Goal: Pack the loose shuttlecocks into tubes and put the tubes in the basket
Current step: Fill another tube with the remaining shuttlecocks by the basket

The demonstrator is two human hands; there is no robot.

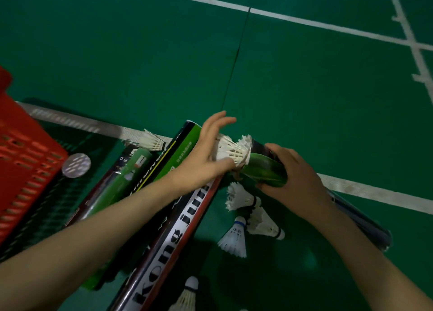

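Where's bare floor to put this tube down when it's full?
Free: the wide green floor beyond the held tube, between the near line and far line. Crowded: loose shuttlecocks lie between the lettered tube and the dark tube; tubes and a lid fill the stretch beside the basket.

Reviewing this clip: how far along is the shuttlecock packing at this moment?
Done: nothing certain; the red basket hides its inside. In hand: the right hand grips a green tube while the left hand presses stacked shuttlecocks into its mouth. Left: at least five loose shuttlecocks on the floor, and other tubes lying beside the basket.
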